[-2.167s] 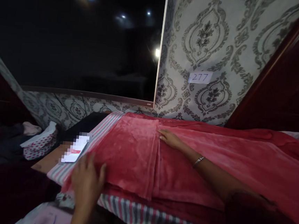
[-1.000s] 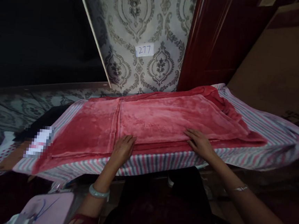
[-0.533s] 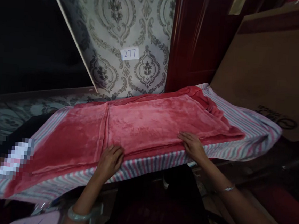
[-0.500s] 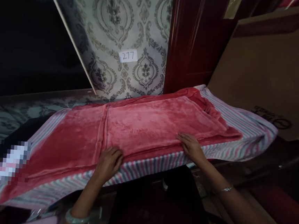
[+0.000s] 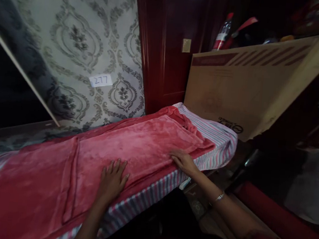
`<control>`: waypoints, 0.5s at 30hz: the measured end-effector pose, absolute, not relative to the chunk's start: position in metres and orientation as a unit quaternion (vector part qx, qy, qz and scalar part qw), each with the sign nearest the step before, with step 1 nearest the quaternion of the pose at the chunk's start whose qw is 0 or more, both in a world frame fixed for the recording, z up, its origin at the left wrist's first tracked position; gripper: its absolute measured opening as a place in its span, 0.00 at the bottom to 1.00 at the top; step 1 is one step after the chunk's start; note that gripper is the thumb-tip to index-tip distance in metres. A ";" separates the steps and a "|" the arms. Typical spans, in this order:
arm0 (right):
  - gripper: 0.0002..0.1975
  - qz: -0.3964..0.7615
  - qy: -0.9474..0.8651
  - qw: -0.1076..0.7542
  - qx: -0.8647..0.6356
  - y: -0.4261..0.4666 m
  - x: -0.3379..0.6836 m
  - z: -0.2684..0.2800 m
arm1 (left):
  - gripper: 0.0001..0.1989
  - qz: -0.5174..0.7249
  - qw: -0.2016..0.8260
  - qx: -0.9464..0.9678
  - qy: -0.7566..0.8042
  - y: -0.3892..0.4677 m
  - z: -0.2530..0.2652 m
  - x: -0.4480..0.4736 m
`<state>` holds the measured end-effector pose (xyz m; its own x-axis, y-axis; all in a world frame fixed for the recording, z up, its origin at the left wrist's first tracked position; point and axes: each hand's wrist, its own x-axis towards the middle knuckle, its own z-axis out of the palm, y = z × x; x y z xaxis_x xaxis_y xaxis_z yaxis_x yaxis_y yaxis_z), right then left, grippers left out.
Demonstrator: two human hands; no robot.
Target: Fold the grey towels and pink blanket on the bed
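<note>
A plush red blanket (image 5: 135,139) lies partly folded along a narrow surface, with a double-edged seam across it left of centre. Under it spreads a striped cloth (image 5: 216,133) in pink, grey and white, which hangs over the front edge. My left hand (image 5: 112,180) rests flat on the blanket just right of that seam, fingers spread. Farther right, my right hand (image 5: 183,161) touches the blanket near its front edge, fingers stretched out and palm down. Neither hand grips anything that I can see.
A large cardboard box (image 5: 229,88) stands at the right end, a red-capped bottle (image 5: 223,33) behind it. Patterned wallpaper with a paper label (image 5: 100,80) reading 277 backs the surface. A dark panel (image 5: 8,84) is at the left, a red wooden door (image 5: 169,42) behind.
The view has swung to the right, bringing more of the box and the bottle in. My left hand has gone from curled at the front edge to spread flat farther onto the blanket.
</note>
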<state>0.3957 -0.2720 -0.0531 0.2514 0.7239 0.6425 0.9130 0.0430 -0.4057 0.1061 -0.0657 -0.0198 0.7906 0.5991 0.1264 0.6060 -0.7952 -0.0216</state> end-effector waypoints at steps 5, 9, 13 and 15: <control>0.18 -0.154 -0.399 0.376 -0.822 -0.287 0.471 -0.026 | 0.27 -0.054 0.050 -0.946 -0.316 -0.062 -0.023 0.105; 0.22 -0.122 -0.322 0.354 -0.870 -0.304 0.521 -0.021 | 0.27 -0.056 0.061 -0.944 -0.318 -0.058 -0.026 0.106; 0.25 -0.077 -0.332 0.335 -0.879 -0.321 0.538 -0.031 | 0.28 -0.071 0.067 -0.946 -0.310 -0.053 -0.032 0.105; 0.25 -0.060 -0.360 0.329 -0.871 -0.324 0.537 -0.038 | 0.28 -0.082 0.063 -0.947 -0.305 -0.051 -0.035 0.104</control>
